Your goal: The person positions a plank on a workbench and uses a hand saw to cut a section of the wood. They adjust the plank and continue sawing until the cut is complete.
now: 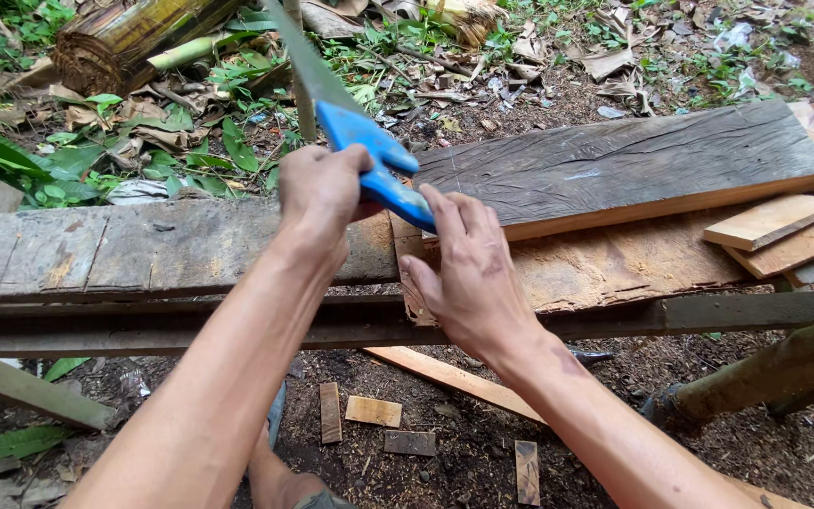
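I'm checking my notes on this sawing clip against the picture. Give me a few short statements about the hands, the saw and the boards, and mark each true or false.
1. The left hand grips the blue saw handle. True.
2. The right hand holds a hammer. False: it holds no tool; its fingers reach to the lower end of the blue handle, and the palm lies over the board edge.
3. The saw blade points up and away from the person. True.
4. The dark weathered plank lies on the ground. False: it rests on the raised work surface, on top of a paler board.
5. Small wood offcuts lie on the soil below. True.
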